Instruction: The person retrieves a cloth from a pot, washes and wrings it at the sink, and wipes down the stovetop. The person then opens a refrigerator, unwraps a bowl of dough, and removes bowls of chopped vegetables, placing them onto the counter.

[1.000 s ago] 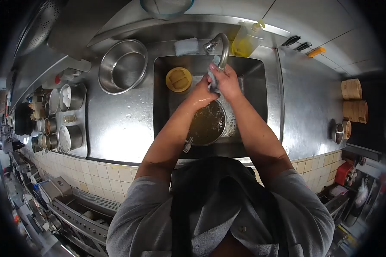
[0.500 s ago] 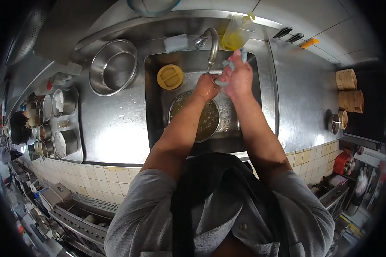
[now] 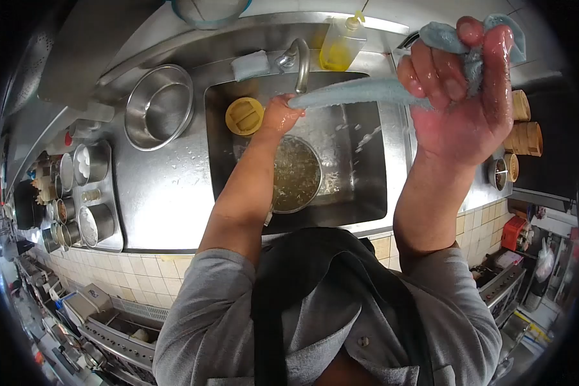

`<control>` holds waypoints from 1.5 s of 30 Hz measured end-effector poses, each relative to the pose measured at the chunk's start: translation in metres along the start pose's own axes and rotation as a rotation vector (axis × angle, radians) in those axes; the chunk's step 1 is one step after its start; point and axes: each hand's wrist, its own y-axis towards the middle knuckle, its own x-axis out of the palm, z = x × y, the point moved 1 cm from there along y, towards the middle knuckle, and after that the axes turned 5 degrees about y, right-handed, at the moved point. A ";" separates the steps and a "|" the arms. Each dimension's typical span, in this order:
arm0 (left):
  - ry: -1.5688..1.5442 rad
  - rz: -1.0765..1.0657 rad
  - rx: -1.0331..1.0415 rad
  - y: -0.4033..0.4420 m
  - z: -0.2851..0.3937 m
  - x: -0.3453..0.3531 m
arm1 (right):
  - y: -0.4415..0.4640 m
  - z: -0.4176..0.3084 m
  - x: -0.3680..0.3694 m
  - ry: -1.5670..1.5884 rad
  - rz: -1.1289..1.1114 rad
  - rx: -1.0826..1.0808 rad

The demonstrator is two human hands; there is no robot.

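Note:
A wet, light-blue cloth (image 3: 360, 92) is stretched between my two hands above the sink (image 3: 367, 186). My left hand (image 3: 282, 114) grips one end, close to the faucet (image 3: 302, 64). Raised high on the right, my right hand (image 3: 460, 96) has its fingers wrapped round the other end, and part of the cloth sticks out past the thumb. Below the cloth, a round metal bowl (image 3: 296, 174) of murky water sits in the sink, partly hidden by my left forearm. Water drops show in the sink to the right of the bowl.
A round yellow lid-like object (image 3: 244, 116) lies at the sink's left. An empty-looking steel basin (image 3: 159, 107) stands on the left counter. Behind the sink are a folded white cloth (image 3: 250, 65) and a pump bottle of yellow liquid (image 3: 343, 44). Bamboo steamers (image 3: 526, 138) stand far right.
My right hand has swung up and right, pulling the bunched cloth out long. My left hand has shifted slightly left, away from under the faucet.

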 end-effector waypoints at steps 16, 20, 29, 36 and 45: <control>-0.780 -0.167 0.024 -0.043 0.029 0.006 | -0.121 0.194 -0.166 -0.290 1.284 0.852; -1.392 -0.202 0.062 -0.057 0.041 0.003 | -0.123 0.221 -0.174 0.459 0.892 0.644; -1.501 0.010 -0.347 -0.036 0.029 -0.005 | -0.061 0.213 -0.132 -0.227 0.833 0.562; -1.372 -0.087 -0.230 -0.006 0.021 -0.011 | -0.094 0.229 -0.147 -1.038 0.393 0.140; -0.488 -0.164 0.064 0.012 0.050 -0.016 | -0.097 0.211 -0.129 -0.296 0.448 0.708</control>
